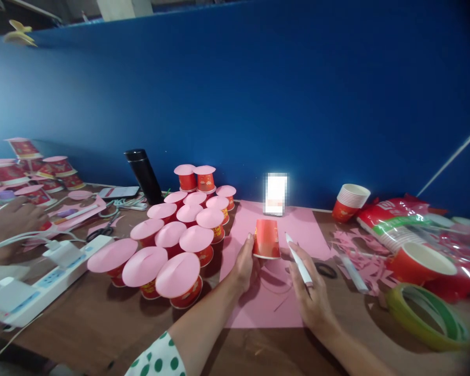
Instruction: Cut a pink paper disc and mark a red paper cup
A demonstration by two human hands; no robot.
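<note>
An upside-down red paper cup [267,239] is held at its left side by my left hand [243,267], over a pink paper sheet [238,310]. In my right hand [312,295] is a white pen [298,260], its tip pointing up and left, just right of the cup and apart from it. A curved outline shows on the sheet below the cup. To the left of my left hand stand several upturned red cups with pink paper discs [178,275] on top. A dark scissor-like handle [326,270] lies beside my right hand.
At right are stacked cups [350,201], pink scraps [366,256], a glue-stick-like tube [354,274], a tape roll [426,318] and a red cup package [395,219]. A phone [276,194] leans on the blue partition. Left are a black bottle [144,176], power strip [62,282] and another person's hand [18,222].
</note>
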